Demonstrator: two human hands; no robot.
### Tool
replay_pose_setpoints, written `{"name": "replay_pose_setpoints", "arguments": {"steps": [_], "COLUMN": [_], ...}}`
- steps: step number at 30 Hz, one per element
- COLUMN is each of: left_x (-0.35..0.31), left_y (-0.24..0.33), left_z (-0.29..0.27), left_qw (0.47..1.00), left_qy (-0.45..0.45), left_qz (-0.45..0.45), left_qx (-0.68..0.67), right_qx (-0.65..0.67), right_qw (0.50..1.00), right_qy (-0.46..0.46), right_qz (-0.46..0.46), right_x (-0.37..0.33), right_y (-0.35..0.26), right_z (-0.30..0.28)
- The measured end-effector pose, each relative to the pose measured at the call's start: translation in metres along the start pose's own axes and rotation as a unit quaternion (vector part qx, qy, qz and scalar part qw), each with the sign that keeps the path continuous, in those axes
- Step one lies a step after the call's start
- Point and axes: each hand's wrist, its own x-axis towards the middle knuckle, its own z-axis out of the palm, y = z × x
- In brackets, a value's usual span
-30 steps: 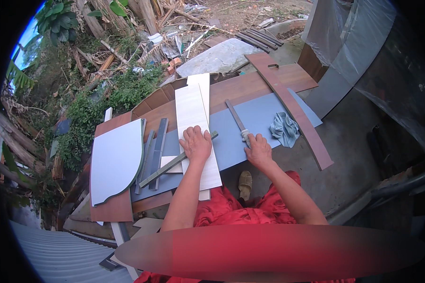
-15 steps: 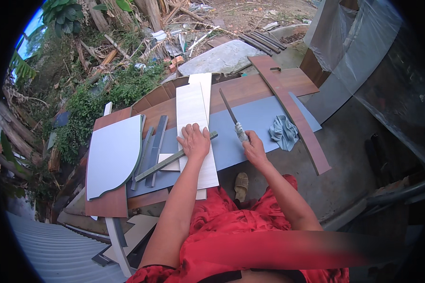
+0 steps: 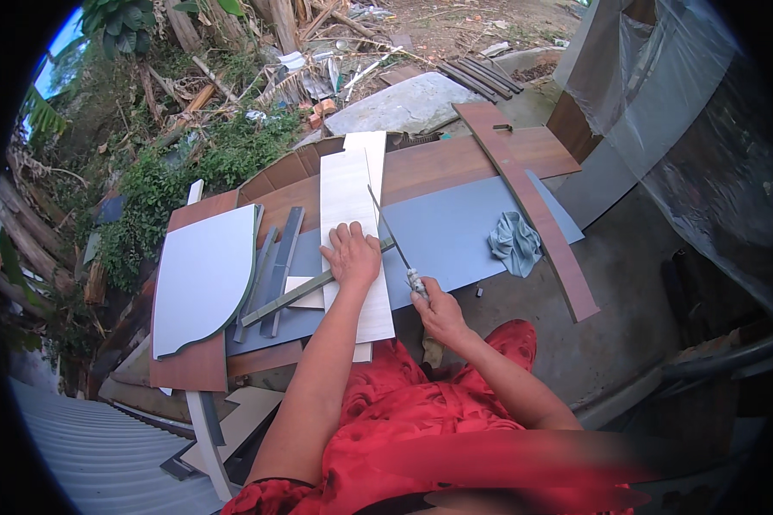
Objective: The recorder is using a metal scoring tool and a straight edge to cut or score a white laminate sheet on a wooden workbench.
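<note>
My left hand (image 3: 352, 254) lies over a narrow greenish-grey strip (image 3: 294, 294) and holds it down, fingers curved over the pale boards (image 3: 342, 184) beneath. The strip runs slantwise under my palm, its right end showing just past my hand. In my right hand (image 3: 441, 312) is a narrow saw-like blade (image 3: 390, 230) with a handle wrapped in pale material. Its teeth are too small to make out. The blade points up and left, crossing the view by the strip's right end; I cannot tell whether they touch. Under the boards is a blue-grey panel (image 3: 447, 232).
A white panel with a curved edge (image 3: 204, 275) and dark strips (image 3: 283, 270) lie left. To the right are a crumpled grey-blue cloth (image 3: 515, 243) and a long reddish-brown board (image 3: 532, 206). A small block (image 3: 479, 293) shows near the panel's front edge. Clear plastic sheeting (image 3: 661, 94) hangs right.
My right hand has moved down and left, bringing the blade from the right of the boards to the strip's right end. The small block has come into view. My left hand stays on the strip.
</note>
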Motion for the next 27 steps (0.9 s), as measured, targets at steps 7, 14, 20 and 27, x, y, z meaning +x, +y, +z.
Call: {"name": "replay_pose_setpoints", "arguments": {"steps": [7,14,20,27], "left_x": [-0.001,0.002,0.003,-0.002], "left_y": [0.001,0.002,0.002,-0.005], "left_z": [-0.001,0.001,-0.002,0.006], "left_qw": [1.0,1.0,1.0,1.0], "left_qy": [-0.009,-0.011,-0.025,0.019], "left_qz": [0.0,0.004,-0.004,-0.012], "left_qx": [0.002,-0.005,-0.004,-0.002], "right_qx": [-0.073,-0.115,-0.172,-0.173], "right_qw": [0.997,0.993,0.984,0.979], "right_qy": [-0.014,-0.024,-0.05,-0.098], "right_qz": [0.005,0.006,0.024,0.048], "right_x": [-0.001,-0.003,0.0,-0.064], "right_y": [0.005,0.001,-0.009,-0.002], "right_z": [0.006,0.005,0.002,-0.025]}}
